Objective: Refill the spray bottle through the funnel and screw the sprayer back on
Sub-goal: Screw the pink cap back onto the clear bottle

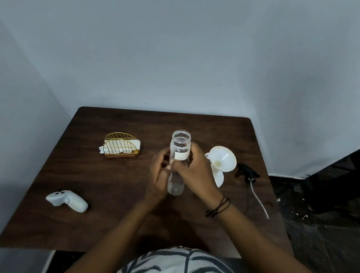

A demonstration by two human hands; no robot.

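Head view: the clear spray bottle (179, 163), uncapped, stands mid-bench (115, 179). Left hand (159, 178) and right hand (193, 172) each hold a closed grip around its body. Just right of the bottle lies the white funnel (223, 162); beyond that, the black sprayer (247, 171).

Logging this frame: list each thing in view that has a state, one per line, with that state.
spray bottle: uncapped, mouth open, held by both hands
left hand: grips the bottle's side
right hand: grips the bottle at its label
funnel: on the table, tipped on its side, not in the bottle
sprayer: unscrewed, lying on the table, tube trailing
napkin holder: upright, holds napkins
controller: lying on the table, untouched
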